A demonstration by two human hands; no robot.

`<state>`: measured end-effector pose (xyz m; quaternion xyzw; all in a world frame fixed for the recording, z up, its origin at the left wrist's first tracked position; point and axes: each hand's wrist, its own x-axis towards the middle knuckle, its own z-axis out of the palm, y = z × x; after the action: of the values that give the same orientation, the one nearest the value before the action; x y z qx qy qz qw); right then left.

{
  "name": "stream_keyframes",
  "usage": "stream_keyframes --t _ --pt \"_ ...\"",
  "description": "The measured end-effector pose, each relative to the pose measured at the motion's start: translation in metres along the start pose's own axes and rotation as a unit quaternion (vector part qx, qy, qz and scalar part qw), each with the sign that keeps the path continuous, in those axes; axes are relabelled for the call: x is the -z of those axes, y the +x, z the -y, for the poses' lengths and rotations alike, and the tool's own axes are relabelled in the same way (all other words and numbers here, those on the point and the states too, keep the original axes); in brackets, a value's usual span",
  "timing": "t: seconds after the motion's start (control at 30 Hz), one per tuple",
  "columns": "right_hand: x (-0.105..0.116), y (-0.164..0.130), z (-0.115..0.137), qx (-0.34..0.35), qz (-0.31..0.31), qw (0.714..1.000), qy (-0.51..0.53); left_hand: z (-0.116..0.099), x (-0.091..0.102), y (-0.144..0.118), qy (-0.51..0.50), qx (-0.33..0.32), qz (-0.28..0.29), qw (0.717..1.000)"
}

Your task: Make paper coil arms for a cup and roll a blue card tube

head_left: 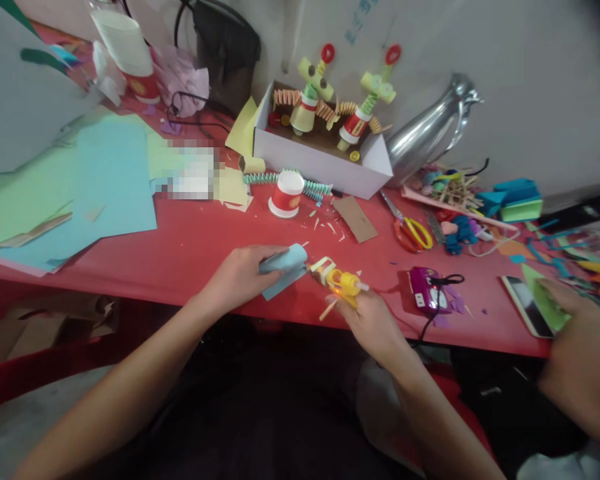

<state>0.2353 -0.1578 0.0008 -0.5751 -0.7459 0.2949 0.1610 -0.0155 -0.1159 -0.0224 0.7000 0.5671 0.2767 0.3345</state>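
Red counter (190,247) being backed by pale wall, littered with coloured paper sheets (80,180). White box (325,160) containing two cup figures (330,100). Paper cup (286,193) standing inverted near box. Blue paper roll (285,267) being gripped by left hand (240,277); yellow glue gun (343,283) being gripped by right hand (373,323), nozzle touching roll at counter edge.

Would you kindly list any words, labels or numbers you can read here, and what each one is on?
None can be read.
Teal marks on the wall: too blurred.
Red band of the paper cup: print too small.
Pixelated patch on the papers: unreadable.
Phone screen: nothing legible.
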Motion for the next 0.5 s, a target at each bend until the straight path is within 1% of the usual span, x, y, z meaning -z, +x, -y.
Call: stream_keyframes --t 0.13,0.23,0.33,0.5 --pt "0.003 0.001 0.003 0.009 0.017 1.0 0.017 -0.001 0.0 0.0 -0.001 -0.004 -0.004 1.0" --pt "0.004 0.001 0.004 -0.008 0.026 1.0 0.007 0.0 0.0 0.0 0.005 -0.007 -0.005 1.0" --pt "0.002 -0.001 0.006 -0.01 0.051 0.999 0.01 -0.001 0.0 0.0 0.009 -0.005 -0.004 1.0" --pt "-0.003 -0.007 0.014 -0.015 0.069 0.997 0.024 -0.005 0.0 -0.001 0.011 -0.001 0.005 1.0"
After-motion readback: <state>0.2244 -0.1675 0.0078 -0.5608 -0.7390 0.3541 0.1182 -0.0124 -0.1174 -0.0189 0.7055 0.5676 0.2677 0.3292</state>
